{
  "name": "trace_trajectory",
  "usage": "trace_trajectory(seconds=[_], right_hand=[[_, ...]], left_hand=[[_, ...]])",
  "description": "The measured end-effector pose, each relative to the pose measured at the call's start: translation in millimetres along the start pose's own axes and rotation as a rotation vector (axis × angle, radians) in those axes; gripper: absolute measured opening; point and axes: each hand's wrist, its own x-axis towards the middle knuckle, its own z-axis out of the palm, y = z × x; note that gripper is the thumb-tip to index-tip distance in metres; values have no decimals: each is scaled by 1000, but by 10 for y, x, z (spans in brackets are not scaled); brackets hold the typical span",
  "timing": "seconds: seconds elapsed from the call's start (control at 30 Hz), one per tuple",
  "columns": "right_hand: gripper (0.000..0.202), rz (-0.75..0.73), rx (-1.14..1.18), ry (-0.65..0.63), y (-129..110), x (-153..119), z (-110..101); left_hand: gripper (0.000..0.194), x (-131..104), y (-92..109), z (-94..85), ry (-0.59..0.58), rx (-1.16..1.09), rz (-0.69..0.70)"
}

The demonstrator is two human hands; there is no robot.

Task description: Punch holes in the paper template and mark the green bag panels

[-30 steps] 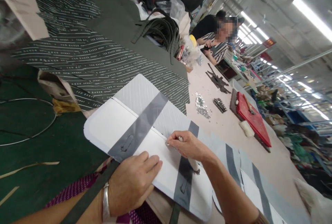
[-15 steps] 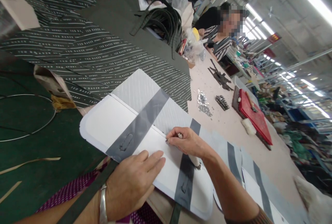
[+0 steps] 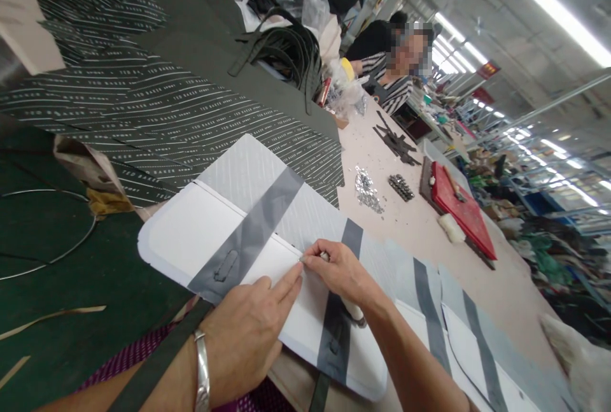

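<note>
A white bag panel point(image 3: 191, 218) with two dark grey straps point(image 3: 258, 230) lies tilted across the table edge in front of me. My left hand point(image 3: 252, 319) rests flat on it, fingers stretched out, the index fingertip close to my right fingertips at the panel's cross seam point(image 3: 286, 244). My right hand point(image 3: 337, 272) is closed around a white-handled tool point(image 3: 352, 310), whose thick end sticks out below the palm. Thumb and forefinger pinch at the seam; something small and metallic may be between them, too small to name. A dark webbing strap point(image 3: 162, 361) crosses my left forearm.
Printed dark fabric point(image 3: 157, 100) covers the table's far left. Loose silver pieces point(image 3: 368, 190), a cluster of small metal parts point(image 3: 401, 187) and a red board point(image 3: 463, 214) with a hammer point(image 3: 453, 183) lie beyond. More panels point(image 3: 429, 310) are at right. A person point(image 3: 391, 74) sits behind.
My left hand has slid up and its fingers have drawn together, the index fingertip now beside the right fingertips. My right hand keeps the tool at the seam. The whole view has shifted slightly.
</note>
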Motion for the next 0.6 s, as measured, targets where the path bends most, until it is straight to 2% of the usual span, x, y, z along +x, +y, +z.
trace_trajectory(seconds=[0.3,0.5,0.6], right_hand=[[16,-13,-90,125,57,-83,90],[21,-21,33,27,84,-91,-12],[19,-56,-2,20,17,-67,-45]], left_hand=[[78,13,24,-51,-56,49,-1],[78,8,15,-27,-42,41,0],[76,4,16,-8,-25,22,-4]])
